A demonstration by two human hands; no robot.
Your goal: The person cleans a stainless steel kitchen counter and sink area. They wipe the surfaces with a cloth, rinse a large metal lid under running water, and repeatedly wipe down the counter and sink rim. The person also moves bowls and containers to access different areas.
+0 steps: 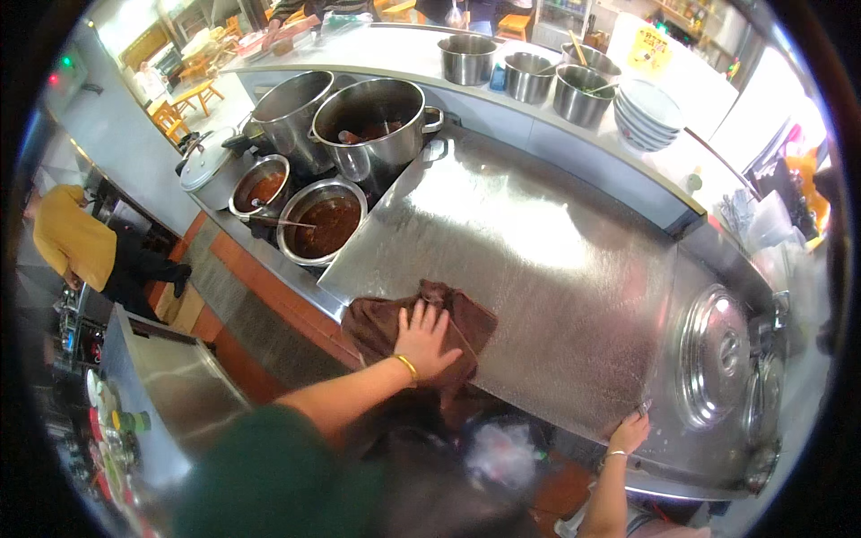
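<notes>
My left hand [424,343], with a gold-coloured bangle at the wrist, lies palm down on a brown cloth [467,323]. Its fingers are spread, and the cloth is bunched around them. Underneath is the front left part of a wide stainless steel work surface [531,289], which looks wet and streaked. My right hand [629,432] is at the front right corner of this surface, with its fingers curled. A small shiny piece shows at its fingertips; whether the hand grips it or the metal edge is unclear.
Left of the surface stand tall steel pots [368,124] and bowls of red-brown sauce [323,225]. Steel lids [716,356] lie at right. The raised counter bears steel containers [584,94] and stacked plates [649,114]. A person in yellow [74,235] bends at far left.
</notes>
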